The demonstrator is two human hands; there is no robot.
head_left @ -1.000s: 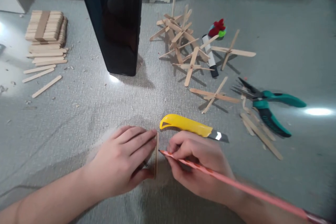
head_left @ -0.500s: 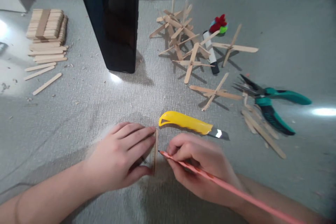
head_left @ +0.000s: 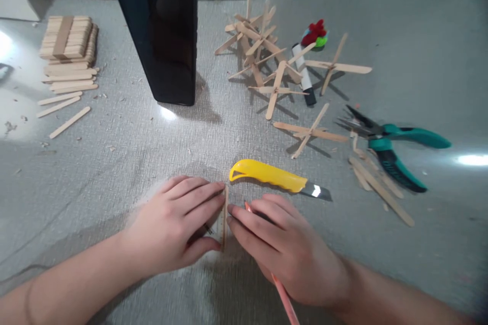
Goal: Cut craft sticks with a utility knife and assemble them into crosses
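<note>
My left hand (head_left: 179, 226) lies flat on the grey mat, its fingers pressing a small ruler and a wooden stick (head_left: 224, 218) that stands on edge beside it. My right hand (head_left: 284, 246) rests against the stick's right side, index finger stretched to touch it. A pink pencil (head_left: 280, 292) is still tucked in that hand, its tip showing between the fingers and its shaft trailing back under the palm. A yellow utility knife (head_left: 272, 176) with its blade out lies just beyond both hands.
A tall black box (head_left: 162, 25) stands at the back. Stacked craft sticks (head_left: 68, 40) and loose ones lie far left. Crossed-stick pieces (head_left: 263, 56), a marker (head_left: 303, 76) and a red pom-pom lie behind the knife. Teal pliers (head_left: 389, 144) and stick scraps are on the right.
My right hand has stopped pointing the pencil tip at the stick; it turned the pencil back under the palm and laid its fingers against the stick. The left hand has stayed put.
</note>
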